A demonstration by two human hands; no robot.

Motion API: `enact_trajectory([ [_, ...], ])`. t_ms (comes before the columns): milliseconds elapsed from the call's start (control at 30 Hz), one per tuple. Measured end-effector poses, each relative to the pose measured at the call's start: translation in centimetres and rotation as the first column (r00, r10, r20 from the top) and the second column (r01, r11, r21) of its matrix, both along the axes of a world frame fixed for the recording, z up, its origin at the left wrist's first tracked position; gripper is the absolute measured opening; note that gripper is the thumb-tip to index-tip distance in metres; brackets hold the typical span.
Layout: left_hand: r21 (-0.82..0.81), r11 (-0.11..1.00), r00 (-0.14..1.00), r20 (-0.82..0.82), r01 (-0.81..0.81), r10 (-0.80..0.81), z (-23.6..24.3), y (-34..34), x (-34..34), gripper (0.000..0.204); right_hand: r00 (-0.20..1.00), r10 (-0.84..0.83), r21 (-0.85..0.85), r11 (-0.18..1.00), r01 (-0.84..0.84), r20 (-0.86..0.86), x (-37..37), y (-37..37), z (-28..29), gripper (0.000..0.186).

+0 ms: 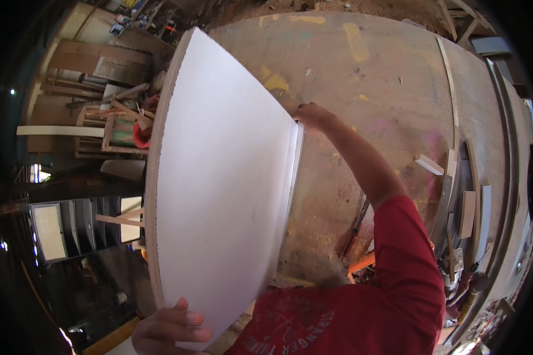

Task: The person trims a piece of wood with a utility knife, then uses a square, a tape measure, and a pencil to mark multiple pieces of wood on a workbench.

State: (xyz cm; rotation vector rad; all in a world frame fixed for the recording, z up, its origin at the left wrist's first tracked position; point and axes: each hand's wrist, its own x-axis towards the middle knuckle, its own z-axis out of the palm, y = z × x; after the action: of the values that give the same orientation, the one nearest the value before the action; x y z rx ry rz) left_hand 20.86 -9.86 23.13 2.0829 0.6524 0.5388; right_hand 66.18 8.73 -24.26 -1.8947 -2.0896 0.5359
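Observation:
A large white board (219, 177) with a rough brown edge spans the middle left of the head view, lying tilted along the left side of a worn plywood table (355, 83). My left hand (170, 328) grips its near end at the bottom, fingers over the white face. Beyond the board's far right corner, my right hand (312, 118) has curled fingers closed on the edge, its fingertips partly hidden. A thin pale strip (293, 160) runs along the board's right side.
Wood offcuts and a crate (124, 133) crowd the left, above dark slatted panels (83, 225). Loose strips (466, 213) and a small white block (428, 164) lie on the table's right. An orange tool (361, 263) sits beside my red-sleeved arm.

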Motion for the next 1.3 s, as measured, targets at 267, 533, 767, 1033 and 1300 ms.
enact_trajectory([
  [267,-0.018,0.997,0.990,0.122,0.075,-0.072,-1.1,0.1,0.8,0.022,0.979,0.164,-0.060,0.986,-0.158,0.119,0.7,1.5,1.5,0.035],
  [533,0.034,0.871,0.864,0.111,0.490,-0.490,-0.1,2.8,2.2,0.047,0.983,0.141,-0.022,0.990,-0.139,0.115,0.8,1.0,1.3,0.036],
  [767,-0.100,0.995,0.945,0.326,0.027,0.007,-1.9,0.2,2.2,0.037,0.988,0.110,-0.078,0.992,-0.102,0.107,0.5,1.0,2.7,0.044],
  [1033,0.242,0.970,0.951,-0.296,-0.015,0.088,1.8,-1.1,0.3,0.099,1.000,-0.002,-0.071,0.997,0.001,-0.012,1.2,-4.6,1.3,0.039],
  [1300,0.427,0.883,0.507,-0.728,-0.193,0.463,2.4,-4.5,-7.3,0.072,0.994,-0.104,-0.121,0.987,0.107,0.034,-2.6,-16.0,1.2,0.031],
])
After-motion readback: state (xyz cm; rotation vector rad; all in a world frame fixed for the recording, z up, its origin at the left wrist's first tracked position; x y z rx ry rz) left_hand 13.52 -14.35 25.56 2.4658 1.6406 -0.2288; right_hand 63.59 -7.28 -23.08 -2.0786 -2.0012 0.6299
